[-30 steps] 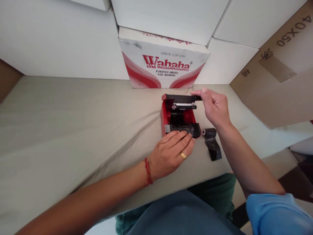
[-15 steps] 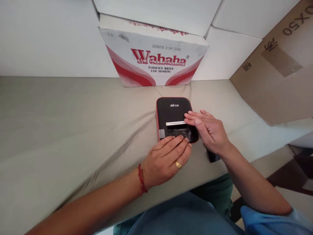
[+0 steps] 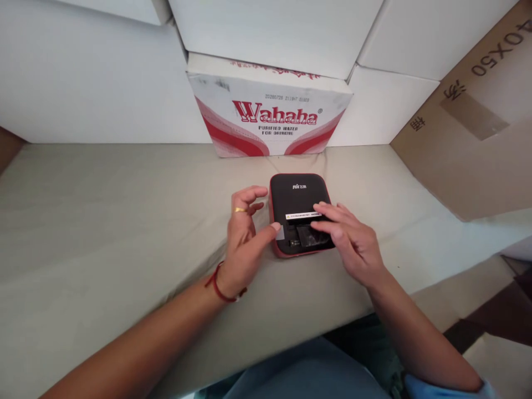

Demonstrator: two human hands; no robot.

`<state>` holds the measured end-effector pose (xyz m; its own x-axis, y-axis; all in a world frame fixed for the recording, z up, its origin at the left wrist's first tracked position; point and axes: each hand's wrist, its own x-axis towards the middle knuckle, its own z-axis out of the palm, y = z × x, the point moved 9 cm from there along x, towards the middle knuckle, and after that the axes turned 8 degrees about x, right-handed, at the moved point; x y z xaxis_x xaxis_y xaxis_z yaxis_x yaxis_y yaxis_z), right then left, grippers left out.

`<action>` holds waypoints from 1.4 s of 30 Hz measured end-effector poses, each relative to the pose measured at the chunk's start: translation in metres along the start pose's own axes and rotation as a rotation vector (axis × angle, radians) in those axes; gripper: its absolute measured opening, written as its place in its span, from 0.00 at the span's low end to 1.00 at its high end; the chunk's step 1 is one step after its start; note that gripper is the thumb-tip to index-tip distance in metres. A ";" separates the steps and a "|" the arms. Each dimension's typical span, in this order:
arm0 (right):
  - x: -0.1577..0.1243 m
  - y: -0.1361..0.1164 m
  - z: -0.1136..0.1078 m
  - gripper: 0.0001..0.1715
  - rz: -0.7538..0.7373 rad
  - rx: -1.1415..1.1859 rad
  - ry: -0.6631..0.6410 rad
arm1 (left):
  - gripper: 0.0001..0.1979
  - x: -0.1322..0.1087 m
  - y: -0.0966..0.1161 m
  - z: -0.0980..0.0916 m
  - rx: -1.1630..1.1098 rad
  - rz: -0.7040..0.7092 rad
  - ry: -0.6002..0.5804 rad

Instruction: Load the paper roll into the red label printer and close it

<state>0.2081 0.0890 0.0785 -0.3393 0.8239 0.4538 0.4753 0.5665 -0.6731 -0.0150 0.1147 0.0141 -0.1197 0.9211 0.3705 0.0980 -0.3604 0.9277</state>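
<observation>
A small black device with red sides (image 3: 297,200), which looks like a receipt printer, lies flat on the cloth-covered table. It has white lettering and a white label strip (image 3: 296,216) across its top. Below the strip sits a glossy dark piece (image 3: 310,237), perhaps film-covered, in a recess. My left hand (image 3: 246,238) is at the device's left side, fingers apart and curved, with the thumb tip by a grey sticker (image 3: 280,233) on its corner. My right hand (image 3: 351,238) is open, its fingertips over the device's right edge; whether they press on it I cannot tell.
Behind the device stands a white and red Wahaha water carton (image 3: 276,124), with large white boxes (image 3: 103,83) stacked around it. A brown cardboard box (image 3: 477,149) rises at the right. The table's front edge runs before my lap.
My left hand has moved from the device's lower edge to its left side, and its fingers have spread. The recess now shows more. My right hand stays at the right edge.
</observation>
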 end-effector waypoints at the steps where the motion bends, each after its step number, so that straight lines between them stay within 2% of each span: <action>1: -0.006 -0.005 0.000 0.20 -0.034 0.000 0.010 | 0.33 0.003 -0.013 0.006 -0.096 -0.063 -0.067; 3: -0.020 -0.014 -0.001 0.19 -0.100 -0.028 0.059 | 0.39 0.005 -0.028 0.018 -0.271 -0.159 -0.187; 6: -0.039 -0.016 0.000 0.21 -0.136 -0.084 0.123 | 0.45 0.002 -0.035 0.029 -0.433 -0.233 -0.297; 10: -0.051 -0.016 0.002 0.24 -0.166 -0.159 0.193 | 0.53 -0.002 -0.043 0.031 -0.473 -0.268 -0.315; 13: -0.050 -0.023 0.001 0.25 -0.229 -0.195 0.222 | 0.55 -0.004 -0.048 0.035 -0.508 -0.273 -0.347; 17: -0.035 -0.032 -0.001 0.19 -0.298 -0.163 0.144 | 0.51 -0.002 -0.049 0.040 -0.538 -0.228 -0.357; 19: -0.021 -0.034 -0.005 0.17 -0.269 -0.086 0.081 | 0.47 0.001 -0.054 0.037 -0.540 -0.231 -0.287; 20: -0.011 -0.032 -0.008 0.18 -0.215 -0.056 0.063 | 0.41 0.003 -0.059 0.031 -0.525 -0.239 -0.196; 23: 0.024 -0.017 -0.016 0.19 0.072 -0.131 0.009 | 0.14 0.005 -0.074 0.000 -0.358 -0.282 0.178; 24: 0.035 -0.010 -0.014 0.19 0.171 -0.210 -0.052 | 0.07 0.004 -0.076 -0.007 -0.300 -0.294 0.249; 25: 0.047 -0.004 -0.010 0.18 0.248 -0.299 -0.133 | 0.02 0.004 -0.077 -0.010 -0.254 -0.303 0.270; 27: 0.068 0.002 0.005 0.17 0.312 -0.463 -0.313 | 0.05 0.005 -0.074 -0.007 -0.215 -0.304 0.208; 30: 0.093 0.009 0.033 0.19 0.300 -0.653 -0.522 | 0.09 0.007 -0.066 0.001 -0.176 -0.280 0.100; 34: 0.105 0.024 0.071 0.20 0.302 -0.789 -0.758 | 0.09 0.010 -0.065 0.003 -0.110 -0.284 0.069; 37: 0.105 0.024 0.081 0.16 0.309 -0.803 -0.783 | 0.03 0.012 -0.070 -0.002 -0.066 -0.319 0.117; 38: 0.104 0.021 0.079 0.16 0.313 -0.812 -0.770 | 0.05 0.013 -0.071 -0.004 -0.053 -0.325 0.136; 40: 0.100 0.009 0.064 0.17 0.306 -0.819 -0.709 | 0.09 0.014 -0.070 -0.006 -0.026 -0.322 0.152; 42: 0.094 -0.012 0.035 0.19 0.255 -0.744 -0.610 | 0.15 0.015 -0.066 -0.005 -0.006 -0.309 0.126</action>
<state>0.1421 0.1594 0.1088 -0.4164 0.8927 -0.1720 0.9092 0.4094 -0.0760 -0.0279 0.1515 -0.0413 -0.2643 0.9616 0.0745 0.0324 -0.0684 0.9971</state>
